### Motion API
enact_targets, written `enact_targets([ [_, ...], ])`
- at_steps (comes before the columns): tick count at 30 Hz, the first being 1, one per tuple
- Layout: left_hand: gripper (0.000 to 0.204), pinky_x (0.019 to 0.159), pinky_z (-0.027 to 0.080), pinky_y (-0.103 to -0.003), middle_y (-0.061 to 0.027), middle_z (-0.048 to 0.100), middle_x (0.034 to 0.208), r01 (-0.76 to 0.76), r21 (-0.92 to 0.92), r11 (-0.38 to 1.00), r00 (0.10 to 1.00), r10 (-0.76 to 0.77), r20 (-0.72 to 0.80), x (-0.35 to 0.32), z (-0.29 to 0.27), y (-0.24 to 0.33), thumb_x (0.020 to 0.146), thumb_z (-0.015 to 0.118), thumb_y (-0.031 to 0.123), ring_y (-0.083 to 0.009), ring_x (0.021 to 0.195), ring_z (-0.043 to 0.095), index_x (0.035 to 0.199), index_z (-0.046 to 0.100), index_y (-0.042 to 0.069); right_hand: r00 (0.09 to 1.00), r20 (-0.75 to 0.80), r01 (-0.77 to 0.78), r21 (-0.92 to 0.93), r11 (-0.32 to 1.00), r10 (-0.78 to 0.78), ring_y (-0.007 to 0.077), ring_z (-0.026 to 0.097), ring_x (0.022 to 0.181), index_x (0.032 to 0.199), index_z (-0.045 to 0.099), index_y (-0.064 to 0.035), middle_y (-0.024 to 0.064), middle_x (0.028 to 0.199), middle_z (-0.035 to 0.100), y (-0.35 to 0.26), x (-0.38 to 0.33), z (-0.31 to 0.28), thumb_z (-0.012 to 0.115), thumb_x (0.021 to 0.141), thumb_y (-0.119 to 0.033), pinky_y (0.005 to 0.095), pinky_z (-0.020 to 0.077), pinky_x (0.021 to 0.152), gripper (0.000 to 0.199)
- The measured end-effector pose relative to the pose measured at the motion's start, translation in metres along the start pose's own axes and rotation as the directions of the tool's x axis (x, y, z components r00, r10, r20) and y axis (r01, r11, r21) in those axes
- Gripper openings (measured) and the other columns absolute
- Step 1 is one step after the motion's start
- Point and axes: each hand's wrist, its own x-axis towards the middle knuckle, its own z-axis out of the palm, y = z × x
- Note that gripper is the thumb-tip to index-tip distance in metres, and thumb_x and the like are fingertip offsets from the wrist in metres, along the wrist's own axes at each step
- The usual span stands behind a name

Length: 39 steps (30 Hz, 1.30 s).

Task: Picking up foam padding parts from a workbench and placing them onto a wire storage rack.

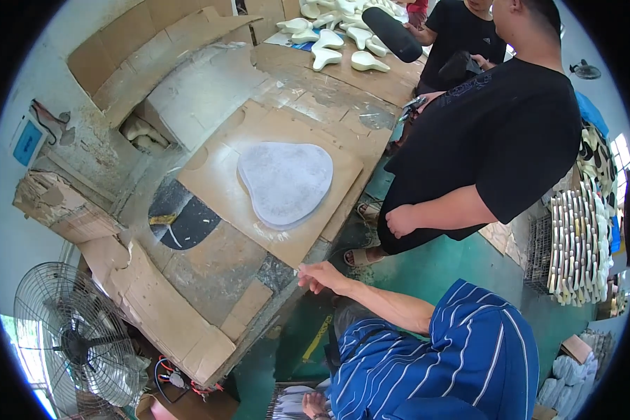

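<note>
A pale grey, rounded three-lobed pad (285, 183) lies flat on a square cardboard sheet (210, 171), which has white overspray round the pad. At the near corner of that sheet is my right hand (320, 277), its fingers closed on the corner, well apart from the pad. My left hand (315, 404) is low by the bottom edge, partly covered by my blue striped shirt. It rests beside a rack of pale, slim pieces (294, 397); its fingers are too hidden to read.
A black-shirted person (490, 140) stands at the table's right side, with another person (462, 38) behind holding a dark, long pad (392, 33). White saddle-shaped pieces (367, 61) cover the far end. Cardboard walls (154, 308) edge the table; a caged fan (77, 343) stands left.
</note>
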Motion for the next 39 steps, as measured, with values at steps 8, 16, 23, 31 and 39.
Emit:
enact_targets([
  [8,0.023,0.077,0.057,-0.045,-0.0158,0.068,0.092,0.062,0.189,0.980,0.998,-0.066,0.012,-0.010,0.024,-0.025,0.096,0.062,0.017,-0.0304,0.086,0.068,0.116,0.063,0.006,0.997,0.080,-0.032,0.192,0.981,0.016,0.0104,0.062,0.065,0.117,0.065,0.0031,0.0089,0.095,0.073,-0.016,0.003,0.003,0.045,0.100,-0.064,0.0248,0.0532,0.056,0.072],
  [16,0.026,0.076,0.056,-0.044,-0.0148,0.069,0.095,0.078,0.252,0.965,0.997,-0.077,-0.013,-0.013,0.041,-0.020,0.095,0.063,0.019,-0.0288,0.087,0.068,0.119,0.062,0.007,0.998,0.060,-0.031,0.191,0.981,0.020,0.0114,0.063,0.066,0.114,0.066,0.0015,0.0087,0.094,0.073,-0.015,0.007,0.005,0.041,0.101,-0.065,0.0255,0.0529,0.056,0.072],
  [23,0.030,0.075,0.055,-0.042,-0.0139,0.069,0.098,0.072,0.280,0.957,0.997,-0.071,-0.014,-0.013,0.045,-0.015,0.095,0.063,0.020,-0.0273,0.088,0.068,0.122,0.061,0.007,1.000,0.016,-0.002,0.099,0.995,0.001,0.0106,0.062,0.065,0.114,0.067,0.0036,0.0093,0.093,0.072,-0.003,0.007,0.002,0.042,0.099,-0.067,0.0247,0.0533,0.055,0.077],
  [31,0.034,0.074,0.054,-0.041,-0.0129,0.070,0.101,0.069,0.312,0.948,0.998,-0.066,-0.020,-0.012,0.053,-0.012,0.095,0.064,0.022,-0.0256,0.089,0.067,0.125,0.060,0.007,0.999,-0.033,0.007,0.108,0.994,-0.004,0.0083,0.060,0.062,0.109,0.068,0.0018,0.0061,0.087,0.071,0.001,0.004,-0.001,0.043,0.098,-0.070,0.0233,0.0513,0.052,0.077],
  [39,0.037,0.072,0.053,-0.039,-0.0119,0.071,0.104,0.081,0.350,0.933,0.997,-0.073,-0.036,-0.011,0.054,-0.020,0.095,0.064,0.024,-0.0240,0.090,0.067,0.128,0.059,0.008,0.999,-0.044,-0.016,0.089,0.996,0.020,0.0082,0.060,0.062,0.109,0.068,0.0016,0.0064,0.087,0.071,0.006,0.008,0.001,0.042,0.097,-0.071,0.0234,0.0517,0.052,0.078],
])
